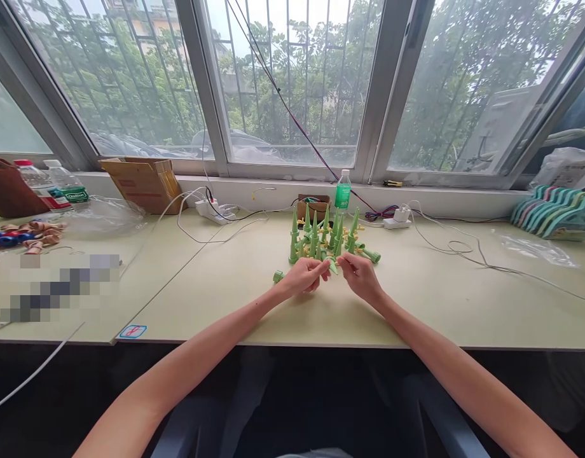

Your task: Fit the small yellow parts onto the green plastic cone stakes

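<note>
My left hand is closed on a light green cone-shaped piece, whose tip points down and to the right. Close beside it, my right hand is pinched; what its fingertips hold, if anything, is too small to make out. Just beyond both hands stands a cluster of green pointed towers with small yellow parts among them. A green cylindrical piece lies at the cluster's right side. To the left of my left wrist is another short green piece.
Behind the cluster are a small brown box and a green-labelled bottle. White power strips and cables run along the back. A cardboard box stands at left, teal hangers at right. The table's front edge crosses beneath my forearms.
</note>
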{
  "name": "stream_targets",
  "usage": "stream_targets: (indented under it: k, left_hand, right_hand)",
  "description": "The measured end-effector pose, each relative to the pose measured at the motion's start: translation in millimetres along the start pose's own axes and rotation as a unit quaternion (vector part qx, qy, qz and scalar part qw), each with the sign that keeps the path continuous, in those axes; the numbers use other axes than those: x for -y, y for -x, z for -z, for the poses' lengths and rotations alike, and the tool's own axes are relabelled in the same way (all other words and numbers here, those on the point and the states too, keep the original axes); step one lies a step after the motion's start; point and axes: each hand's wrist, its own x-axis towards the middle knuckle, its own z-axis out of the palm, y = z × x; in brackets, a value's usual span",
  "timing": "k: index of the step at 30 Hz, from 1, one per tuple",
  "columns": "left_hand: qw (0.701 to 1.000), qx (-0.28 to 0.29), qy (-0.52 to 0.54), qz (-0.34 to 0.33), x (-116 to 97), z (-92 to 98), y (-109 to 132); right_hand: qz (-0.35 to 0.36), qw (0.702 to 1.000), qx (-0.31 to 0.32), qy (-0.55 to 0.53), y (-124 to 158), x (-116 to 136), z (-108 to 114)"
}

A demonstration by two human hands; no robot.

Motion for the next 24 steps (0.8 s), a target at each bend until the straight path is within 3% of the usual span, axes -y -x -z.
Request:
stream_targets:
  k: [7,12,24]
  left_hand:
    - [0.996,-0.046,-0.034,-0.064,8.7,-2.5,-0.6]
    - [0.971,-0.125,-0.100,-0.175,12.9,-2.6,-3.4]
    - [0.922,-0.137,-0.220,-0.288,23.0,2.7,-6.6]
  right_hand:
    - [-0.035,0.999,-0.002,-0.026,-0.9,-1.2,-3.4]
    - [-0.060,0.997,0.010,-0.051,-1.9,-1.2,-5.7]
    - [-0.066,0.995,0.030,-0.071,-2.1,2.1,-5.7]
